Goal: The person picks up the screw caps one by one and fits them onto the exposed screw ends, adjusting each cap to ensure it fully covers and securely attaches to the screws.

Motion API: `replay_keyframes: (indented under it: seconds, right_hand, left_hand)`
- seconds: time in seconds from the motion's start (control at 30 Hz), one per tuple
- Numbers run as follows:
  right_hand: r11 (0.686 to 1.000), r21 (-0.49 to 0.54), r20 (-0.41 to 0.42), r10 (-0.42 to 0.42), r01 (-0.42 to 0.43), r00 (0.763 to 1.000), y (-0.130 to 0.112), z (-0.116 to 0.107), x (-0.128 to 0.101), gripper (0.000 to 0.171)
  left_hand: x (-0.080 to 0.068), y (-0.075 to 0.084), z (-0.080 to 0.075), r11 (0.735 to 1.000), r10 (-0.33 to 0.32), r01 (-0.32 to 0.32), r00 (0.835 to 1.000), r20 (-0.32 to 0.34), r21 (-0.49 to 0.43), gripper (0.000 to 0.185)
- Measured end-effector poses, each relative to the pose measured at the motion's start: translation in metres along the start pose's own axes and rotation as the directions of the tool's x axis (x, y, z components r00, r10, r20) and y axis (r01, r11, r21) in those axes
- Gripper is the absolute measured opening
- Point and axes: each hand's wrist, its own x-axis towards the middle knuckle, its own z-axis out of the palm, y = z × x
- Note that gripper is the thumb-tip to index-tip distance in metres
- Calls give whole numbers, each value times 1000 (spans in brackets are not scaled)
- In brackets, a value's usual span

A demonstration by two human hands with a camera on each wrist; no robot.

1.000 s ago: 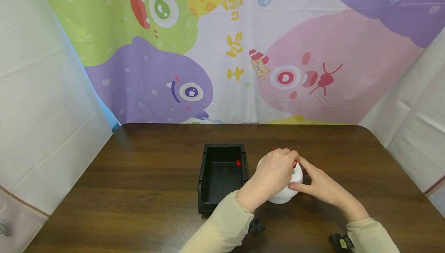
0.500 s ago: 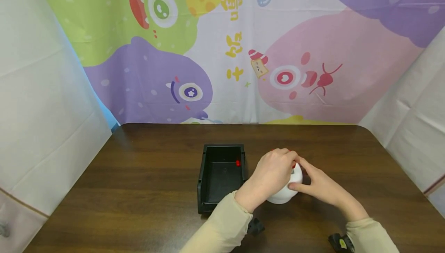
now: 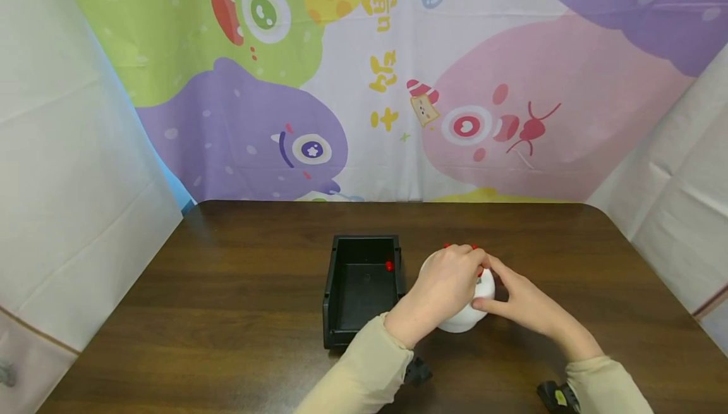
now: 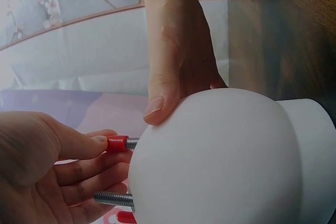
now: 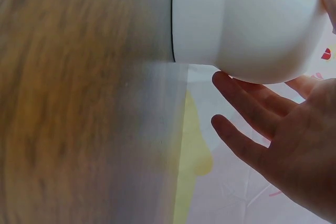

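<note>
A: What does each hand hold?

B: The left hand pinches a red cap between thumb and forefinger, closed to the cap's width. The right hand spans the white dome, thumb on one side, spread fingers on the other. The dome stands upright on the table, just right of the black bin.

A: How is the step best done?

B: It appears to be turning the cap on its bolt; the direction cannot be told. Keep the pinch in line with the thread and roll the cap with the fingertips, the right hand resisting twist. A tilted cap could bind. The bare bolt alongside should clear the fingers.

A: Is any writing legible?

B: Yellow characters run sideways down the backdrop; I cannot read them confidently. A yellow-green mark on the right wrist unit is too small. No brand shows on dome or bin.
</note>
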Motion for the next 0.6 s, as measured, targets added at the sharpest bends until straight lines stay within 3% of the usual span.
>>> replay_keyframes:
  seconds: [0.6]
  right_hand:
    - [1000, -16, 1, -2, 2, 1000, -1, 0, -1, 73]
  left_hand:
    - [-1, 0, 3, 999, 32, -32, 999, -5, 0, 11]
